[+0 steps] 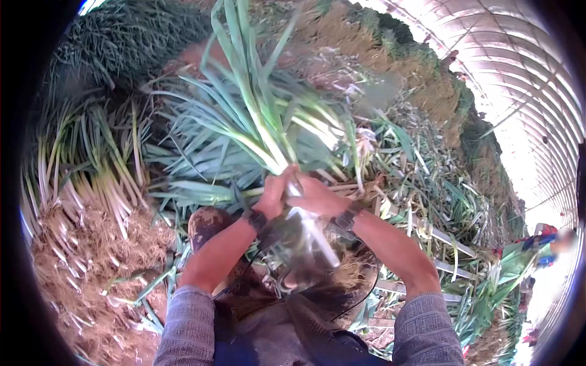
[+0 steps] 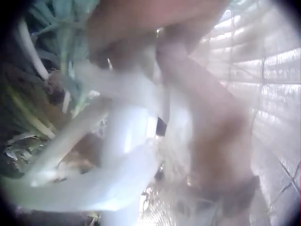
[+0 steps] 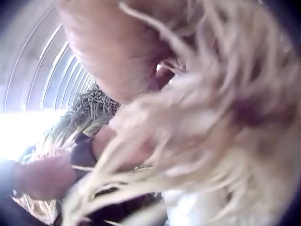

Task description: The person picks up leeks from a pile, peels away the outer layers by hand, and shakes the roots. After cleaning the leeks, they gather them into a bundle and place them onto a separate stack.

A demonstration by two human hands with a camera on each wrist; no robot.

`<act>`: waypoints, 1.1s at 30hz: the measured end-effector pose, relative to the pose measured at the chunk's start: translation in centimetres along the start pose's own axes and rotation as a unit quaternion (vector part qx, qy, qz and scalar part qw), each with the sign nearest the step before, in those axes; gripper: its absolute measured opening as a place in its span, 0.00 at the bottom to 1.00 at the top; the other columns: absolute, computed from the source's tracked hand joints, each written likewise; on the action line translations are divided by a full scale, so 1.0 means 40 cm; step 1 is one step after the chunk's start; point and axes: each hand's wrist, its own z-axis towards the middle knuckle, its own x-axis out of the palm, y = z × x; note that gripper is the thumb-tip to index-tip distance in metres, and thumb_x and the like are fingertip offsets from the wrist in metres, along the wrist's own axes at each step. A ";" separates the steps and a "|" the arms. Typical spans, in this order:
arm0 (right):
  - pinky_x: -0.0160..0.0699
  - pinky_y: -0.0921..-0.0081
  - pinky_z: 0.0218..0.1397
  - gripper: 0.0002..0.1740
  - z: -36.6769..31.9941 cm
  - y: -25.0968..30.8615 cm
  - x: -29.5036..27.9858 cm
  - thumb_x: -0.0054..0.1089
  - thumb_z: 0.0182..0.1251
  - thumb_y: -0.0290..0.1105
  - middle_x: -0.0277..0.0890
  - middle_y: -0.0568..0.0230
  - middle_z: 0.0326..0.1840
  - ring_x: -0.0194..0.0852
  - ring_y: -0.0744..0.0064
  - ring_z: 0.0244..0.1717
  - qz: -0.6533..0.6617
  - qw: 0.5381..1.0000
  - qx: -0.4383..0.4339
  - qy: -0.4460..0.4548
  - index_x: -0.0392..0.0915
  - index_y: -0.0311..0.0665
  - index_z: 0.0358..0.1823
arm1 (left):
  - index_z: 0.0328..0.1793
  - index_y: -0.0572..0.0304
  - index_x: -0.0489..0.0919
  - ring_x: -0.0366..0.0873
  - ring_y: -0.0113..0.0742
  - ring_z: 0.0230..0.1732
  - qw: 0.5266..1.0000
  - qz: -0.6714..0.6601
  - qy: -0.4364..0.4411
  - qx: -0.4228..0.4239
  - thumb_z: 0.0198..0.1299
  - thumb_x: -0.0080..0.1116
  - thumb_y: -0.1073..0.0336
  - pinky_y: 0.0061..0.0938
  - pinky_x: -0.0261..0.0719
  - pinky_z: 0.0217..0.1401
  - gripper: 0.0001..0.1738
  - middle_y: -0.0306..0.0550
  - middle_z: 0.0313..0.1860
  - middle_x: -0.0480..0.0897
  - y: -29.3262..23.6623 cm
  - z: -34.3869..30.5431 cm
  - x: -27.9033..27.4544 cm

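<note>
Both hands meet around a bunch of long green-leaved stalks (image 1: pixel 262 122) in the middle of the head view. My left hand (image 1: pixel 273 194) grips the bunch where the leaves turn white, and my right hand (image 1: pixel 320 196) curls round it from the other side, touching or nearly touching the left. Below the hands, white stems (image 1: pixel 318 239) slant down to the right, blurred. Pale stems (image 2: pixel 127 141) fill the middle of the left wrist view under a blurred hand. Stringy roots (image 3: pixel 202 117) cover much of the right wrist view, beside the palm (image 3: pixel 113 52).
Rooted stalks (image 1: pixel 116 177) lie in rows at the left, with a dark green heap (image 1: pixel 128 39) behind. More leafy stalks (image 1: pixel 207 146) lie beyond the hands. Loose leaves and trimmings (image 1: pixel 427 177) cover the ground at right, near metal bars (image 1: pixel 448 238). Another person (image 1: pixel 546 244) is at far right.
</note>
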 end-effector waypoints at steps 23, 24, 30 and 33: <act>0.77 0.56 0.49 0.25 -0.730 -0.201 -0.270 0.62 0.60 0.42 0.79 0.52 0.51 0.77 0.51 0.52 -0.403 0.851 0.333 -0.044 0.75 0.41 0.58 | 0.49 0.63 0.78 0.79 0.45 0.30 0.875 0.425 -0.073 0.220 0.53 0.61 0.72 0.35 0.75 0.31 0.15 0.52 0.33 0.82 0.056 0.128 -0.139; 0.75 0.61 0.57 0.32 -0.763 -0.298 -0.279 0.63 0.61 0.43 0.78 0.53 0.54 0.74 0.54 0.60 -0.385 0.878 0.266 -0.104 0.70 0.37 0.65 | 0.49 0.66 0.78 0.78 0.40 0.29 0.973 0.183 -0.123 0.063 0.57 0.57 0.73 0.32 0.77 0.31 0.13 0.51 0.32 0.81 0.000 0.123 -0.095; 0.82 0.64 0.46 0.24 -0.265 0.051 -0.125 0.58 0.67 0.41 0.78 0.49 0.45 0.82 0.57 0.44 0.071 0.972 0.208 -0.081 0.71 0.35 0.59 | 0.28 0.65 0.76 0.71 0.29 0.18 0.983 -0.093 -0.149 -0.057 0.54 0.67 0.63 0.28 0.69 0.19 0.13 0.40 0.21 0.75 -0.143 0.064 0.068; 0.80 0.70 0.36 0.18 -0.104 0.016 -0.038 0.58 0.68 0.42 0.80 0.58 0.34 0.83 0.67 0.36 -0.033 0.991 0.079 -0.100 0.76 0.37 0.53 | 0.28 0.65 0.76 0.71 0.29 0.18 0.987 -0.009 -0.162 0.005 0.53 0.67 0.63 0.28 0.69 0.19 0.14 0.41 0.21 0.75 -0.101 0.095 0.026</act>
